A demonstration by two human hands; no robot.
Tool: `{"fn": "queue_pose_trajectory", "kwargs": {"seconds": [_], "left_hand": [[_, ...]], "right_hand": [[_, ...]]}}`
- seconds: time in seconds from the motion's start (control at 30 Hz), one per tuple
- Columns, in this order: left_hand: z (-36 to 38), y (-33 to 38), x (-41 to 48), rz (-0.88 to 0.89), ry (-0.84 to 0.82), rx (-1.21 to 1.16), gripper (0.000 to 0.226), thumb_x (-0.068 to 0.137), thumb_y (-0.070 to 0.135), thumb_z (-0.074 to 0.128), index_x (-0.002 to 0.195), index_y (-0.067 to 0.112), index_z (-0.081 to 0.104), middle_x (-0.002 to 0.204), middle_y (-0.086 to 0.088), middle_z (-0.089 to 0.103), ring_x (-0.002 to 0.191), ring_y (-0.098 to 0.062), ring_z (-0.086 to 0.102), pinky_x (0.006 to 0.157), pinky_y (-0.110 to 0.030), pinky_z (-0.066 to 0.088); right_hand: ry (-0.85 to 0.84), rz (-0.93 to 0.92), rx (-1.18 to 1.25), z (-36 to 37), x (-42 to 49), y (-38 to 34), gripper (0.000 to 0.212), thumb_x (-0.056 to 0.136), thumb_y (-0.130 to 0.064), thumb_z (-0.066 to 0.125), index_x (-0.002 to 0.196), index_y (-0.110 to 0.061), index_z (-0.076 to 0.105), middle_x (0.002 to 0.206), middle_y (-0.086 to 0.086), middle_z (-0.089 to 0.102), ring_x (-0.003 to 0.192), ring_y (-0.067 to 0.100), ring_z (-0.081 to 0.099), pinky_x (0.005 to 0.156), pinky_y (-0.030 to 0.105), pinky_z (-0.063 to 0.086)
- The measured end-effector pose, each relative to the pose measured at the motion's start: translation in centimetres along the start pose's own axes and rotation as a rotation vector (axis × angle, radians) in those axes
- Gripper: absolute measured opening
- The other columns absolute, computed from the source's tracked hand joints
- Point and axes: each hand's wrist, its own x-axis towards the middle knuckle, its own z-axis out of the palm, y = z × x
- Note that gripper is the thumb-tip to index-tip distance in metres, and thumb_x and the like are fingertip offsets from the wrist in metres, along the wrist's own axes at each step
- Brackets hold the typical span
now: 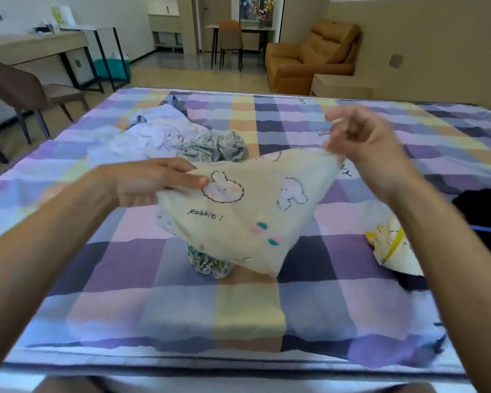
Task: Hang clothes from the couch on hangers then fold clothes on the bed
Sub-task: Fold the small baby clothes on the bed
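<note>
The left forearm (54,222) and right forearm (442,236) are bare along their whole visible length, up to each wrist; the left hand (150,184) and right hand (366,143) are bare too; the left thumbnail (203,181) looks short and plain; well below both hands, at the frame's bottom edge, blurred bare legs (68,385) show.

This is a home: a bedroom that opens into a sitting area. A bed (247,307) with a checked sheet fills the near view, with loose clothes (165,134) heaped toward its far left corner. Beyond its far edge stand an orange couch (309,58) by the right wall, a desk (34,46) and chair (26,86) on the left, and a small table (255,27) at the back.
</note>
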Motion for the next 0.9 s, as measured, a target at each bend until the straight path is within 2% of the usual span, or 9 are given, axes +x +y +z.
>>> {"fn": "queue_pose_trajectory", "kwargs": {"seconds": [0.07, 0.13, 0.2, 0.27, 0.37, 0.5, 0.67, 0.8, 0.9], "left_hand": [[0.1, -2.5, 2.2, -0.045, 0.276, 0.149, 0.012, 0.091, 0.026, 0.071, 0.084, 0.018, 0.076, 0.086, 0.001, 0.076, 0.074, -0.007, 0.070, 0.064, -0.018, 0.055], [-0.2, -5.4, 3.8, -0.074, 0.591, 0.582, 0.029, 0.092, 0.043, 0.066, 0.102, 0.015, 0.070, 0.103, -0.009, 0.071, 0.093, -0.023, 0.068, 0.078, -0.034, 0.055], [0.8, -6.9, 3.9, 0.091, 0.792, 0.809, 0.043, 0.083, 0.051, 0.056, 0.106, 0.016, 0.067, 0.106, -0.010, 0.067, 0.099, -0.031, 0.063, 0.084, -0.043, 0.051], [4.4, -7.0, 2.3, 0.382, 0.609, 0.666, 0.029, 0.085, 0.045, 0.055, 0.091, 0.018, 0.066, 0.090, 0.001, 0.067, 0.083, -0.016, 0.061, 0.074, -0.033, 0.048], [10.5, -8.1, 0.7, 0.473, 0.127, 0.720, 0.029, 0.083, 0.051, 0.063, 0.097, 0.025, 0.063, 0.092, 0.012, 0.060, 0.082, -0.005, 0.052, 0.071, -0.022, 0.042], [12.9, -12.7, 2.6, 0.404, 0.252, 1.093, 0.055, 0.069, 0.065, 0.062, 0.112, 0.033, 0.052, 0.111, 0.011, 0.045, 0.100, -0.016, 0.044, 0.082, -0.034, 0.035], [12.0, -11.9, 3.8, 0.526, 0.578, 0.738, 0.017, 0.085, 0.034, 0.064, 0.097, 0.023, 0.060, 0.095, 0.005, 0.053, 0.088, -0.021, 0.054, 0.074, -0.040, 0.041], [10.8, -8.2, 3.0, 0.399, 0.479, 0.201, 0.025, 0.097, 0.029, 0.060, 0.089, 0.007, 0.068, 0.080, -0.011, 0.067, 0.076, -0.009, 0.060, 0.070, -0.033, 0.046], [10.6, -6.8, 2.8, 0.145, 0.361, -0.305, 0.026, 0.099, 0.025, 0.061, 0.102, 0.003, 0.073, 0.096, -0.012, 0.077, 0.092, -0.024, 0.072, 0.088, -0.039, 0.054]], "right_hand": [[0.050, 0.112, -0.253, 1.7, -1.0, 2.4, 0.038, 0.086, -0.005, 0.075, 0.119, -0.020, 0.061, 0.097, 0.002, 0.057, 0.086, 0.014, 0.055, 0.073, 0.029, 0.047], [0.009, 0.133, -0.375, 3.3, -3.1, 4.3, 0.037, 0.087, -0.010, 0.076, 0.119, -0.022, 0.059, 0.105, 0.004, 0.058, 0.094, 0.014, 0.057, 0.081, 0.029, 0.048], [-0.136, 0.105, -0.404, 4.3, -5.5, 6.1, 0.032, 0.084, -0.008, 0.077, 0.106, -0.025, 0.061, 0.105, 0.001, 0.062, 0.093, 0.010, 0.058, 0.084, 0.030, 0.046], [-0.412, 0.130, -0.449, 5.1, -7.9, 7.6, 0.035, 0.078, -0.009, 0.081, 0.102, -0.026, 0.062, 0.105, -0.005, 0.060, 0.093, 0.002, 0.055, 0.082, 0.026, 0.043], [-0.715, 0.133, -0.717, 6.3, -10.4, 10.0, 0.054, 0.070, -0.031, 0.080, 0.117, -0.032, 0.054, 0.116, -0.011, 0.045, 0.105, 0.006, 0.045, 0.089, 0.025, 0.042], [-0.476, -0.023, -0.873, 8.3, -10.7, 11.4, 0.024, 0.079, -0.032, 0.061, 0.102, -0.028, 0.060, 0.105, -0.008, 0.051, 0.097, 0.020, 0.054, 0.081, 0.037, 0.043], [-0.295, 0.079, -0.338, 7.2, -9.3, 9.7, 0.016, 0.098, -0.021, 0.055, 0.095, -0.013, 0.068, 0.086, 0.000, 0.066, 0.079, 0.016, 0.058, 0.072, 0.033, 0.044], [-0.153, 0.212, 0.024, 7.2, -8.7, 7.4, 0.040, 0.106, -0.025, 0.050, 0.080, 0.004, 0.057, 0.073, 0.003, 0.054, 0.069, 0.012, 0.048, 0.065, 0.031, 0.038], [-0.072, 0.307, 0.101, 7.3, -8.2, 7.6, 0.039, 0.103, -0.027, 0.053, 0.083, 0.005, 0.061, 0.078, 0.005, 0.060, 0.075, 0.016, 0.054, 0.071, 0.030, 0.042]]}}
